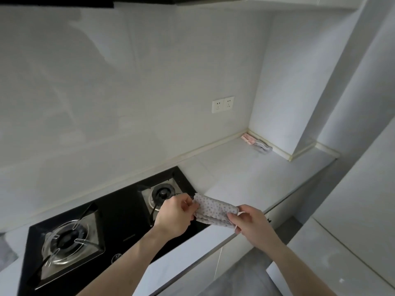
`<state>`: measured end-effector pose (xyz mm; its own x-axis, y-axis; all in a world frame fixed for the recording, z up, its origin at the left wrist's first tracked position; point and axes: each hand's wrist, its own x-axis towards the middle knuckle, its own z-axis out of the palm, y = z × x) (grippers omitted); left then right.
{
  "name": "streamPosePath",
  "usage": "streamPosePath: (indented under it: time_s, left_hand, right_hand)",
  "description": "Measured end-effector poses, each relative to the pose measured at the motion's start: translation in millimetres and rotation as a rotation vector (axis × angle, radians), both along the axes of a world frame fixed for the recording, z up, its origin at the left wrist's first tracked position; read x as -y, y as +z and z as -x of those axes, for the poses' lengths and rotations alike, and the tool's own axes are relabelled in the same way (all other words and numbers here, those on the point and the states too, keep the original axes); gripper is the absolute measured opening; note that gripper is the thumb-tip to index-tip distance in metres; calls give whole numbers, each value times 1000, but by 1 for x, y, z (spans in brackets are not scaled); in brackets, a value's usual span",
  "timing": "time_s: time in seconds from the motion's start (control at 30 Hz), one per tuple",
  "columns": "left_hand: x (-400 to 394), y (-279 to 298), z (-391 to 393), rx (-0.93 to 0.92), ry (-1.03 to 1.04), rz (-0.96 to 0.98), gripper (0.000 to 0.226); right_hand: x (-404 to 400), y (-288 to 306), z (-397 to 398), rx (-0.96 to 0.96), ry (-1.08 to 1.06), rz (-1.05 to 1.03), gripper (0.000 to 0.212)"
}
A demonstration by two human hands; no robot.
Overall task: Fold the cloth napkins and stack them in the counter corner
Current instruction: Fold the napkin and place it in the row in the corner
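Left hand [174, 216] pinches left end of the dotted napkin [214, 210], right hand [249, 221] grips its right end. Napkin is partly folded, held in the air between both hands, above the gas hob's [106, 227] right edge and the desk [245, 178]. Folded napkins [255, 143] sit in the far desk corner, well apart.
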<state>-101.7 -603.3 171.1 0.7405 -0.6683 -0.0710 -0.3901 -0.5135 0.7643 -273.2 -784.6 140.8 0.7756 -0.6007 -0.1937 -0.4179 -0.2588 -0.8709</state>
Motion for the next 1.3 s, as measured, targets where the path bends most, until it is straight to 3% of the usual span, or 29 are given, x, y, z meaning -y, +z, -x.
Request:
streamPosePath:
  time_s: [0.17,0.37,0.6,0.87,1.1,1.3]
  left_hand:
    - [57,-5,-28,46,8,-63,29]
    - [148,-12,-65,-26,-60,-126,29]
    - [245,-21,-102,-32,-205,-222,20]
    - [305,-35,-153,-7,-128,-309,19]
    - [361,-45,-177,8,-27,-341,8]
    - [408,-60,-180,-2,30,-343,10]
  right_hand:
    - [48,-6,-22,-17,0,-3,19]
    - [123,-27,-53,-114,-76,22,17]
    - [206,-53,-71,-81,-313,-153,15]
    - [315,-100,-125,-24,-548,-432,13]
    - [431,-150,-158,-156,-643,-432,24]
    - [511,-181,-177,-168,-710,-493,14]
